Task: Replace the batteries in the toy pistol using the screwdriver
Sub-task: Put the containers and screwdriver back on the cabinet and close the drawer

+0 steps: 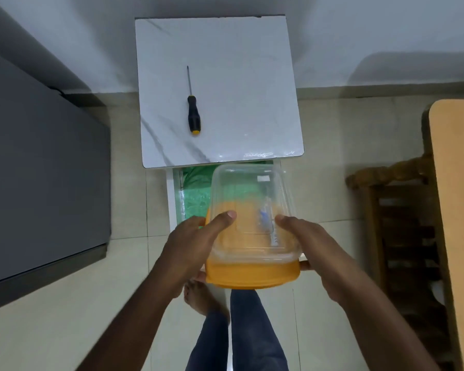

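Barely started imo: both hands, left (196, 236) and right (303, 239), are gripping a clear tub with an orange lid (252, 228), something bluish blurred inside. Screwdriver (193, 113) lies untouched on the desk (252, 76); no toy pistol in plain view, so all the battery work is left.

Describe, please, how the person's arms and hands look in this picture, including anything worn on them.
Both forearms are bare, with no sleeves in view. The left hand and right hand wear no gloves, and no rings, watch or bracelets show. Short fingernails show on the thumbs.
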